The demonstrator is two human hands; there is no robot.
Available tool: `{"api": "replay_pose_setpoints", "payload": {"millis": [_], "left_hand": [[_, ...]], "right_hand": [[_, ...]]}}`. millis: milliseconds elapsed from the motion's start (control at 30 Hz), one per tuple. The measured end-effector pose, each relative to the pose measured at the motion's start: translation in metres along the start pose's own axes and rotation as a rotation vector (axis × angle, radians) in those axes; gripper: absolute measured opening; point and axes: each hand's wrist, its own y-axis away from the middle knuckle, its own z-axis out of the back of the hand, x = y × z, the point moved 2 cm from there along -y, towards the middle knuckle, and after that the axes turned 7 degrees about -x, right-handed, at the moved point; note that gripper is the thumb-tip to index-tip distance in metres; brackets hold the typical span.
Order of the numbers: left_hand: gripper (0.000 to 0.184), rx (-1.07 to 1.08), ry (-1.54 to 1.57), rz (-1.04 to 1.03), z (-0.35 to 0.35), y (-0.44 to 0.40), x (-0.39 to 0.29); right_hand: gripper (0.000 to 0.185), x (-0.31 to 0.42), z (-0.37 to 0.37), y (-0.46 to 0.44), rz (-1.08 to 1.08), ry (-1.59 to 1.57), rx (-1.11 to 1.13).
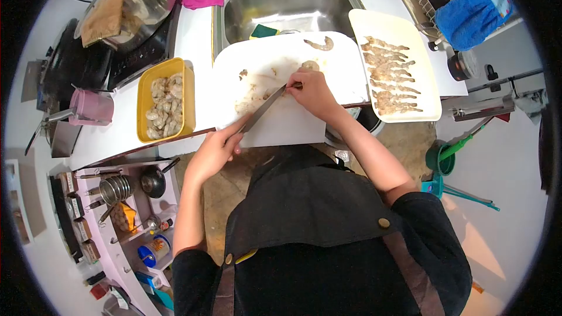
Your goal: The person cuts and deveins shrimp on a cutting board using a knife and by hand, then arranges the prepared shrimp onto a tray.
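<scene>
My left hand (213,151) is wrapped round the handle of a knife (263,109). Its blade points up and to the right over a white cutting board (234,58), the tip reaching the fingers of my right hand (316,90). Those fingers are pinched together at the tip; what sits between them is too small and covered to make out. Just behind the right hand lies a shrimp (310,65), partly hidden by it. Another curled shrimp (319,44) rests near the board's far edge. Brownish scraps (243,74) are scattered over the board.
To the left stands a yellow container (190,102) of peeled shrimp (165,105). On the right, a cream tray (404,26) bears several shrimp (391,76) in a row. Behind the board is a metal sink (275,9) with a sponge (263,31). A pink cup (93,108) stands far left.
</scene>
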Motion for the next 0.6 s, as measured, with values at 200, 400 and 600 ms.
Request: {"api": "replay_pose_setpoints", "payload": {"millis": [200,400,600], "left_hand": [[0.042,-0.507,-0.433,-0.222,0.02,-0.022,0.01],[0.038,-0.704,-0.579,-0.352,0.004,-0.073,0.014],[0.032,-0.739,-0.573,-0.589,-0.02,-0.078,-0.007]], "right_hand": [[0.006,0.028,-0.012,-0.019,-0.038,-0.218,-0.011],[0.009,0.032,-0.023,-0.02,-0.016,-0.348,0.166],[0.007,0.003,0.004,0.011,0.127,-0.051,0.176]]}}
